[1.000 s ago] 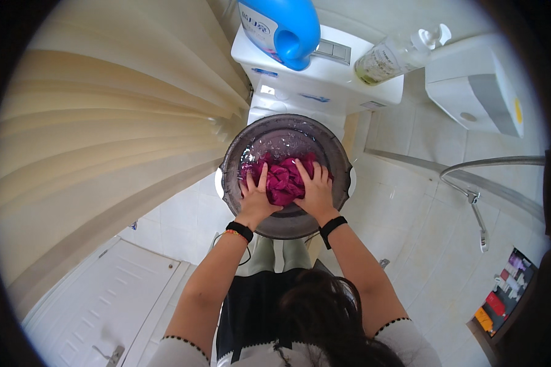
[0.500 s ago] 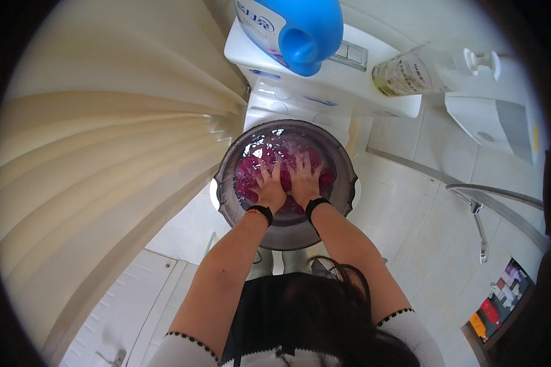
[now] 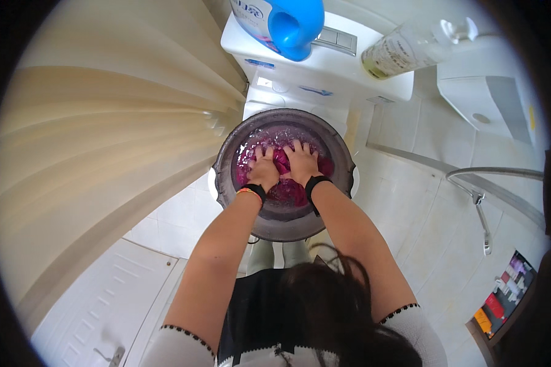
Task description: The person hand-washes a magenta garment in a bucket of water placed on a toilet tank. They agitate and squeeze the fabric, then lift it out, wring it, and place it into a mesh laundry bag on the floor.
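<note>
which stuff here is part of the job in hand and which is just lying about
In use:
- magenta cloth
- left hand and right hand, both on it
- dark round basin around it

Apparently just about, untouched:
- blue bottle
- clear pump bottle
- small packages
- beige curtain

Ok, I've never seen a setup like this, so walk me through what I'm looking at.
There's no machine here, just a person's bare left hand and right hand. A wide fisheye camera worn on the head looks down at them, which is why straight edges bend. Both hands rest, fingers spread, on magenta cloth in a dark basin of water; neither visibly grips it. Beyond, on a white tank, stand a blue bottle and a clear pump bottle.
</note>
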A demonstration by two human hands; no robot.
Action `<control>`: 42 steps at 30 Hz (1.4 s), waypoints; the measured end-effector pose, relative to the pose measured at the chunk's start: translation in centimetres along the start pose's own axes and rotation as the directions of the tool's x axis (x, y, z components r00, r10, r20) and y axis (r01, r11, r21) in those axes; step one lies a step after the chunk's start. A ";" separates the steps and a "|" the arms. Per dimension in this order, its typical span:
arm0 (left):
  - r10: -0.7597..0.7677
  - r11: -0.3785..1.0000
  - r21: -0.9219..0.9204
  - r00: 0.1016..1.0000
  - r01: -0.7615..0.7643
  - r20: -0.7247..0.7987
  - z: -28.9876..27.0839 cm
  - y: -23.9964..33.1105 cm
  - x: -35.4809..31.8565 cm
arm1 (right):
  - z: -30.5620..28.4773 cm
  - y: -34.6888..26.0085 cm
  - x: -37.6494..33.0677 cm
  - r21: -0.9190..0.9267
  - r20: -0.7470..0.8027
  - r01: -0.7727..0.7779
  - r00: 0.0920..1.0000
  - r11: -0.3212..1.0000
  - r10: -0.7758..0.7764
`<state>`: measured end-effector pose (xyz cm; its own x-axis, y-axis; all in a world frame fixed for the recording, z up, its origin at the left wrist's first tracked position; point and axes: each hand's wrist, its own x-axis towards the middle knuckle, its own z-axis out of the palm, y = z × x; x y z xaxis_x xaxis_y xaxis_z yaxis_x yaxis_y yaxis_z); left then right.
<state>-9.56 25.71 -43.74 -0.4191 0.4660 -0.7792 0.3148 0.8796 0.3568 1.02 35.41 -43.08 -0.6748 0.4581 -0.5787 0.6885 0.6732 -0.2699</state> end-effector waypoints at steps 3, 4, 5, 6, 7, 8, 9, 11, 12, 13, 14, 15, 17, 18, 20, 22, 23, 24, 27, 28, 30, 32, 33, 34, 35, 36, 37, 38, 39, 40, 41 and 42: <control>0.248 0.969 0.023 0.961 -0.247 -0.122 -1.1 -2.2 -1.5 | -2.4 -0.9 -1.8 0.084 -0.002 -0.021 1.000 0.996 0.021; 0.309 0.948 -0.020 0.935 -0.317 -0.174 -1.4 -2.5 -2.5 | -2.9 -1.3 -2.9 0.110 -0.043 -0.011 0.999 0.994 0.016; 0.337 0.933 -0.066 0.922 -0.354 -0.188 -1.9 -2.7 -3.6 | -3.4 -1.8 -3.9 0.136 -0.085 0.000 0.996 0.991 0.012; 0.366 0.913 -0.110 0.908 -0.392 -0.203 -2.4 -2.7 -5.1 | -4.0 -2.3 -5.0 0.153 -0.101 -0.010 0.995 0.988 0.026; 0.401 0.867 -0.173 0.859 -0.468 -0.319 -2.9 -2.5 -6.8 | -4.6 -2.7 -6.4 0.284 -0.210 0.032 0.977 0.958 0.030; 0.394 0.855 -0.210 0.858 -0.474 -0.330 -3.6 -2.3 -8.4 | -5.4 -3.0 -7.5 0.322 -0.273 0.088 0.962 0.943 0.003; 0.383 0.844 -0.251 0.860 -0.475 -0.337 -4.3 -2.1 -10.3 | -6.1 -3.2 -8.6 0.353 -0.307 0.120 0.952 0.928 -0.006; 0.385 0.815 -0.280 0.835 -0.508 -0.392 -5.4 -1.8 -13.5 | -7.4 -3.8 -10.8 0.399 -0.441 0.245 0.896 0.884 -0.049; 0.385 0.823 -0.265 0.836 -0.503 -0.390 -5.8 -1.6 -14.7 | -7.8 -4.0 -11.8 0.425 -0.429 0.237 0.903 0.873 -0.036; 0.397 0.820 -0.250 0.826 -0.515 -0.400 -6.1 -1.5 -15.6 | -8.1 -4.3 -12.7 0.448 -0.432 0.245 0.901 0.860 -0.032; 0.429 0.797 -0.226 0.788 -0.560 -0.441 -6.1 -1.4 -16.3 | -8.1 -4.4 -13.5 0.464 -0.464 0.285 0.885 0.839 -0.045; 0.428 0.813 -0.201 0.796 -0.546 -0.429 -5.9 -1.4 -16.9 | -8.1 -4.5 -14.1 0.483 -0.441 0.261 0.897 0.836 -0.026; 0.457 0.807 -0.182 0.789 -0.562 -0.410 -5.1 -1.8 -17.5 | -7.4 -4.3 -15.1 0.426 -0.433 0.244 0.901 0.871 -0.041; 0.472 0.803 -0.170 0.783 -0.572 -0.406 -4.6 -2.1 -17.6 | -6.9 -4.2 -15.4 0.396 -0.428 0.235 0.903 0.888 -0.048; 0.472 0.838 -0.115 0.815 -0.533 -0.336 -4.1 -3.4 -17.3 | -5.5 -4.0 -15.4 0.346 -0.424 0.247 0.902 0.905 -0.085; 0.452 0.864 -0.102 0.849 -0.493 -0.272 -3.4 -4.6 -17.0 | -4.0 -3.8 -15.3 0.335 -0.396 0.231 0.914 0.913 -0.085; 0.402 0.899 -0.101 0.895 -0.426 -0.194 -3.1 -5.0 -16.7 | -3.4 -3.6 -15.4 0.266 -0.400 0.216 0.911 0.940 -0.096; 0.412 0.903 -0.038 0.888 -0.428 -0.205 -2.8 -5.3 -16.3 | -2.8 -3.3 -15.4 0.197 -0.382 0.181 0.919 0.964 -0.095; 0.393 0.919 0.117 0.900 -0.376 -0.189 -2.1 -5.5 -14.9 | -1.6 -2.4 -14.7 0.188 -0.290 0.149 0.953 0.971 -0.090; 0.387 0.920 0.143 0.905 -0.366 -0.177 -2.1 -5.3 -14.1 | -1.3 -2.2 -14.1 0.220 -0.252 0.148 0.963 0.964 -0.090; 0.378 0.912 0.220 0.918 -0.346 -0.120 -1.9 -4.8 -12.3 | -0.6 -2.0 -12.8 0.192 -0.215 0.108 0.975 0.975 -0.065; 0.362 0.887 0.321 0.932 -0.333 -0.033 -1.2 -4.0 -10.3 | 0.1 -1.6 -11.0 0.145 -0.173 0.078 0.983 0.986 -0.053; 0.320 0.896 0.320 0.947 -0.309 0.021 -0.9 -3.6 -9.2 | 0.5 -1.4 -9.8 0.112 -0.152 0.071 0.987 0.991 -0.054; 0.288 0.890 0.359 0.957 -0.282 0.036 -0.5 -3.4 -8.2 | 1.0 -1.2 -8.7 0.086 -0.120 0.058 0.992 0.995 -0.048; 0.278 0.878 0.399 0.960 -0.265 0.025 -0.1 -3.2 -7.0 | 1.5 -1.1 -7.6 0.038 -0.101 0.044 0.994 0.998 -0.040; 0.254 0.865 0.439 0.967 -0.241 0.031 0.3 -3.2 -5.9 | 2.1 -1.0 -6.4 0.000 -0.104 0.035 0.994 0.999 -0.035; 0.260 0.878 0.411 0.966 -0.244 0.018 0.7 -3.3 -4.9 | 2.6 -0.9 -5.3 -0.035 -0.099 0.020 0.995 0.999 -0.024; 0.261 0.884 0.399 0.965 -0.243 0.008 1.0 -3.4 -3.9 | 3.1 -0.7 -4.2 -0.067 -0.078 -0.001 0.997 0.998 -0.004; 0.256 0.889 0.390 0.967 -0.239 0.008 1.2 -3.5 -2.9 | 3.5 -0.4 -3.2 -0.089 -0.055 -0.014 0.998 0.996 0.009; 0.243 0.894 0.386 0.970 -0.228 0.012 1.5 -3.5 -1.9 | 3.8 -0.1 -2.3 -0.116 -0.054 -0.011 0.999 0.993 0.005; 0.236 0.887 0.406 0.972 -0.219 0.008 1.8 -3.5 -1.1 | 4.0 0.3 -1.6 -0.139 -0.041 -0.013 0.999 0.990 0.007; 0.222 0.879 0.431 0.975 -0.204 0.009 2.0 -3.4 -0.4 | 4.2 0.6 -0.9 -0.156 -0.025 -0.016 1.000 0.988 0.012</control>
<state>-8.77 22.37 -45.69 -0.3311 0.6486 -0.6853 0.7292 0.6369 0.2504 3.10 32.94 -45.99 -0.6727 0.4804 -0.5628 0.6491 0.7483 -0.1371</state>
